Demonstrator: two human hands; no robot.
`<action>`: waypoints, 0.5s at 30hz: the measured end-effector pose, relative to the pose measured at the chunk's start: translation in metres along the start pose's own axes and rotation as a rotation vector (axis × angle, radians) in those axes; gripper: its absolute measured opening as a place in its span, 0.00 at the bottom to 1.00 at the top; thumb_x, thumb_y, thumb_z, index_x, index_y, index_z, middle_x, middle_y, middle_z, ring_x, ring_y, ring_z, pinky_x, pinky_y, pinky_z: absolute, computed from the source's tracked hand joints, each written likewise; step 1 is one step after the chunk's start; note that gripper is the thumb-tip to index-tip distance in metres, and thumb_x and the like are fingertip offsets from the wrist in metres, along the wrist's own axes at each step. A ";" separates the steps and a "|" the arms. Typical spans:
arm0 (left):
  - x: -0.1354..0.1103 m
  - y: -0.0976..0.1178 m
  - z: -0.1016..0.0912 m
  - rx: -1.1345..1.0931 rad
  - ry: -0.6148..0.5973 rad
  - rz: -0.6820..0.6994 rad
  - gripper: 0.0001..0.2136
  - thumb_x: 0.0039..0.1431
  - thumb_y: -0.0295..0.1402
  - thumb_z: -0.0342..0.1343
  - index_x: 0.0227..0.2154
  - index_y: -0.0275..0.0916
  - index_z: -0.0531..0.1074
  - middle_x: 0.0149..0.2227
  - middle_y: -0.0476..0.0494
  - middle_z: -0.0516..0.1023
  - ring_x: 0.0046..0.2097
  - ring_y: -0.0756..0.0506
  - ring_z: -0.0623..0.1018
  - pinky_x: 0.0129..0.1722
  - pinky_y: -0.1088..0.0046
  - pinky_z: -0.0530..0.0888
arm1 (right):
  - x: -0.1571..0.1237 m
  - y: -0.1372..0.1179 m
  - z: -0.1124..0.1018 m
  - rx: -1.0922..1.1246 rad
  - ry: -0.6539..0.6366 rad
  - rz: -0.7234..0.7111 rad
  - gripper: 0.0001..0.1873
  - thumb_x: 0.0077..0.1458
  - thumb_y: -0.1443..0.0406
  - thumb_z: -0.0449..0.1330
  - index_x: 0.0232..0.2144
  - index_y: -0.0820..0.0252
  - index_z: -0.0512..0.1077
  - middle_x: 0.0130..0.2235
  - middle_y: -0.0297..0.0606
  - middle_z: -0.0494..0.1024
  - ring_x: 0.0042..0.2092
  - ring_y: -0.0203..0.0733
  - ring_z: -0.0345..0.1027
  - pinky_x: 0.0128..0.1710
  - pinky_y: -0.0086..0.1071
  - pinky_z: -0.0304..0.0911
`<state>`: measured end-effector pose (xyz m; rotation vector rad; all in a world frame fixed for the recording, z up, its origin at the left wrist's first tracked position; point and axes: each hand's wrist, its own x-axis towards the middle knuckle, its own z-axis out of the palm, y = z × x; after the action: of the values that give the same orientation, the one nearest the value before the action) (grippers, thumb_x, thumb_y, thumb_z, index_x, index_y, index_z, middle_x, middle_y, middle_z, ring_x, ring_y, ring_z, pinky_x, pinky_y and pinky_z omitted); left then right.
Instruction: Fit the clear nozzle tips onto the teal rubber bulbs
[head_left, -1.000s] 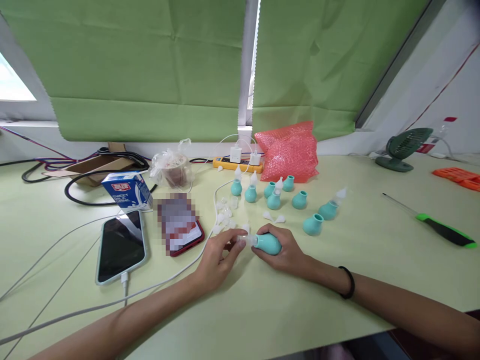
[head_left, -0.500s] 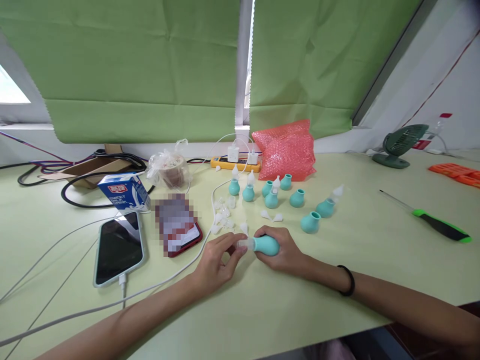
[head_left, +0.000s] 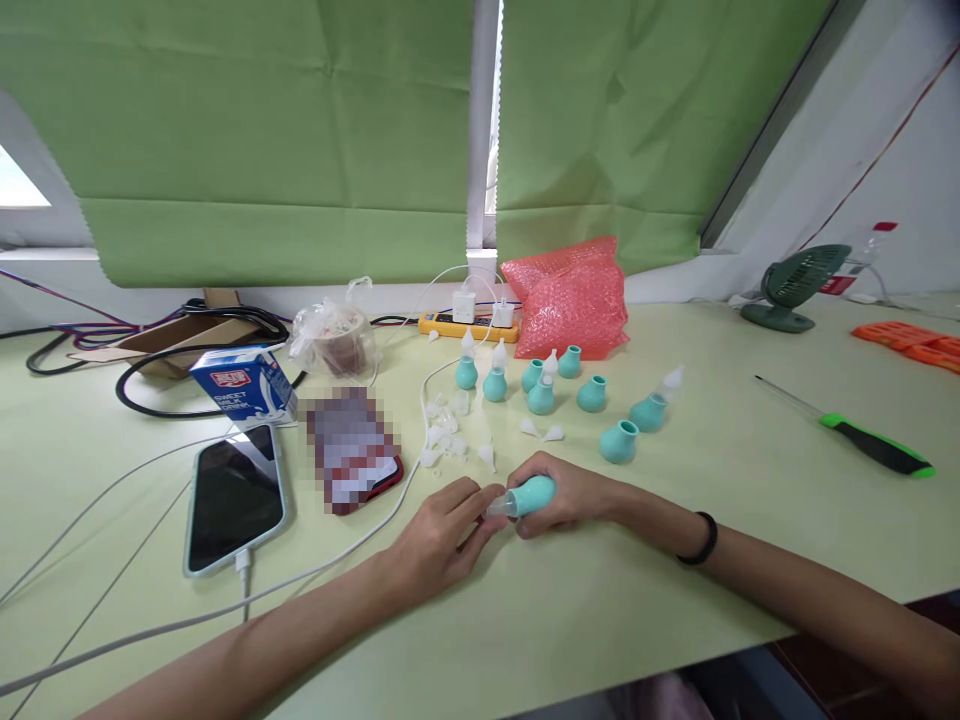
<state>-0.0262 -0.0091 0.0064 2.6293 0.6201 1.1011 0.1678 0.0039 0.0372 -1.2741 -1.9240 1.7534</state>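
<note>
My right hand (head_left: 561,493) is wrapped round a teal rubber suction bulb (head_left: 534,494), which lies nearly level with its neck to the left. A clear plastic connector (head_left: 501,505) sits at the bulb's neck, and my left hand (head_left: 454,525) pinches its free end between thumb and fingers. Just beyond my hands lies a loose white tip (head_left: 487,457). Two more white tips (head_left: 541,431) and a small heap of clear and white pieces (head_left: 448,428) are farther back. Several teal bulbs (head_left: 619,442) stand behind, some with clear connectors and white tips fitted.
A screwdriver (head_left: 877,443) lies at right, near a small green fan (head_left: 795,287). To the left are two phones, one a charging phone (head_left: 238,500), and a milk carton (head_left: 244,385). Pink bubble wrap (head_left: 574,305) and a yellow power strip (head_left: 466,328) sit by the window.
The bulb has tilted, its connector end now lower and nearer to me. My left hand has shifted slightly right and down, its fingers covering more of the connector.
</note>
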 end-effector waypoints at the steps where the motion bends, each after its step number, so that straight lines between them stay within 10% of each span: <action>1: 0.000 0.001 -0.001 0.000 0.009 -0.001 0.11 0.54 0.25 0.47 0.42 0.34 0.63 0.24 0.47 0.64 0.25 0.51 0.63 0.23 0.77 0.63 | 0.000 -0.001 0.001 0.025 0.007 -0.012 0.12 0.36 0.63 0.62 0.24 0.63 0.66 0.14 0.24 0.59 0.15 0.25 0.49 0.11 0.19 0.44; 10: 0.012 -0.006 -0.016 0.006 0.147 -0.221 0.14 0.55 0.25 0.43 0.46 0.38 0.60 0.38 0.42 0.68 0.39 0.47 0.67 0.38 0.69 0.68 | 0.015 0.014 0.002 0.310 0.360 -0.381 0.12 0.41 0.60 0.61 0.24 0.65 0.67 0.23 0.33 0.67 0.20 0.29 0.58 0.18 0.25 0.55; 15: 0.021 -0.019 -0.015 0.426 -0.176 -0.080 0.24 0.50 0.19 0.42 0.51 0.39 0.55 0.53 0.43 0.60 0.53 0.39 0.56 0.49 0.55 0.59 | 0.019 0.016 0.004 0.474 0.497 -0.457 0.11 0.48 0.60 0.55 0.24 0.64 0.64 0.24 0.35 0.67 0.21 0.31 0.59 0.19 0.26 0.56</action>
<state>-0.0295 0.0177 0.0228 2.9765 1.0054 0.7701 0.1605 0.0130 0.0146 -0.8944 -1.2865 1.3754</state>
